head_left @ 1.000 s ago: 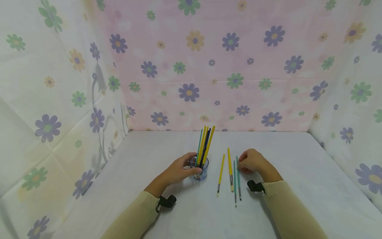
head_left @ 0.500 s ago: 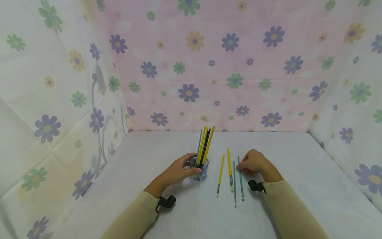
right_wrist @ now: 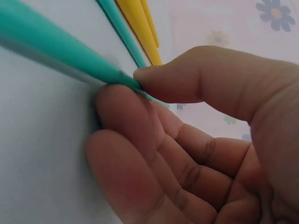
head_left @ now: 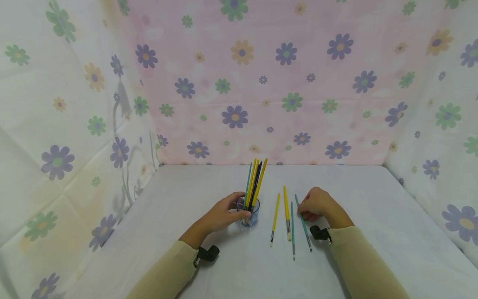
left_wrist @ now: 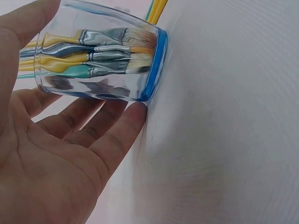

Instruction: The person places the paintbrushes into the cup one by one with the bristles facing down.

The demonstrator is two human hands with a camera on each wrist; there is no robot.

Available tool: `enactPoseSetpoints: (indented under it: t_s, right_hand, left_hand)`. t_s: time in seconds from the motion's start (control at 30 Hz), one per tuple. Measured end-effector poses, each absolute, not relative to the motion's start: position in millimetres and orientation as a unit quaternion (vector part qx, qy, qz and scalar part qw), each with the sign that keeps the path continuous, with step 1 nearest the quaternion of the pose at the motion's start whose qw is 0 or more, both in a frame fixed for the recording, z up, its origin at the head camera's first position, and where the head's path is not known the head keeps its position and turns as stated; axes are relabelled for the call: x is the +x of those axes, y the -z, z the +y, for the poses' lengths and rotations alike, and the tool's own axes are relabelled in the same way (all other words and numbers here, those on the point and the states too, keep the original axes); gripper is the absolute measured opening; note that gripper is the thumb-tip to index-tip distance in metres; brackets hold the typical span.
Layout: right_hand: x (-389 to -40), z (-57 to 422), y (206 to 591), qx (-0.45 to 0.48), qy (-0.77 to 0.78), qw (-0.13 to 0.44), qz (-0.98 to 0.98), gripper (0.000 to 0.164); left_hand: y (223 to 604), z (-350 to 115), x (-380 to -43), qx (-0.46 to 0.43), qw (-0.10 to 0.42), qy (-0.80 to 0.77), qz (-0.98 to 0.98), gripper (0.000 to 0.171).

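Paintbrushes (head_left: 261,178) in yellow, teal and dark blue stand bristles down in a glass tumbler (head_left: 254,216), upright a little left of the middle of the tabletop (head_left: 373,207) and well short of its far edge. The person's left hand (head_left: 224,214) is curved about the tumbler from the left, thumb in front. Right of the middle, the right hand (head_left: 316,204) has thumb and finger closed in a pinch near the handle end of a slanted teal paintbrush (head_left: 305,229), its tip angled toward the right edge. Between that and the tumbler I see three more lying apart, handles toward the far edge: a slim yellow paintbrush (head_left: 275,219), a thicker yellow paintbrush (head_left: 286,213) and a straighter teal paintbrush (head_left: 293,231). Floral cloth (head_left: 257,91) hangs behind the far edge.
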State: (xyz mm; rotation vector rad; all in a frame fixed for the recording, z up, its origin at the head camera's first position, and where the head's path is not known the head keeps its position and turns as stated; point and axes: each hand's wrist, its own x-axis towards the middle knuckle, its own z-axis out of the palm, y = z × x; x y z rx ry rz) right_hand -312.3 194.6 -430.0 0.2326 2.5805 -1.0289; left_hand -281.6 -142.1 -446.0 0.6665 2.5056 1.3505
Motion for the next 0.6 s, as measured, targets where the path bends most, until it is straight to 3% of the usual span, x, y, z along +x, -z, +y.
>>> enactPoseSetpoints:
  t_s: [0.6]
  right_hand:
    - [-309.3,202.9,420.0,0.054,0.400,0.134,0.905,0.027]
  left_hand:
    - [447.8,-142.6,-281.5,0.226,0.111,-0.462,0.850,0.067]
